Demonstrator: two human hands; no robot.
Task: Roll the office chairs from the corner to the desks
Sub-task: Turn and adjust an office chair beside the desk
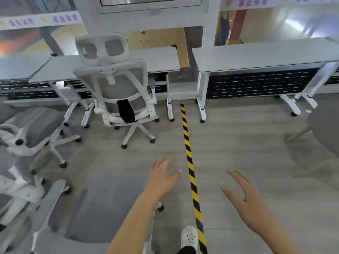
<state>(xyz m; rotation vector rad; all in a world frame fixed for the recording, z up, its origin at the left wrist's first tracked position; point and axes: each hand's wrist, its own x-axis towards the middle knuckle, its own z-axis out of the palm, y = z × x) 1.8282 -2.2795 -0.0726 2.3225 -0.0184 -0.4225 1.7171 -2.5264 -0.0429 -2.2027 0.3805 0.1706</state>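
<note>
Chair (117,85), white-framed with grey mesh back and a headrest, stands on its wheeled base on the grey wood-look floor (238,143), its back toward the camera. It is pushed up against the middle surface (161,59), a pale grey desk top on white legs with castors. To the left another surface (20,67) adjoins it, and to the right, across a gap, stands a longer surface (266,54) with a dark slotted panel beneath.

At the left edge more chairs crowd together: one (36,132) lies nearest the desks with its grey seat and white star base showing, and another (20,189) sits below it, blurred. A grey seat (102,204) fills the lower centre, just in front of the person.

A yellow-and-black striped tape (189,162) runs along the floor from between the desks down to the bottom of the view.

Both hands reach forward above the floor, touching nothing. The left hand (163,178) hovers just left of the tape, fingers spread and relaxed, its grip empty. The right hand (251,202) hovers right of the tape, fingers straight and parted, also empty. Both are well apart from the chair at the desk.

A white clog (189,237) shows at the bottom, beside the tape. At the right edge is part of a grey round seat (326,129) on wooden legs.
</note>
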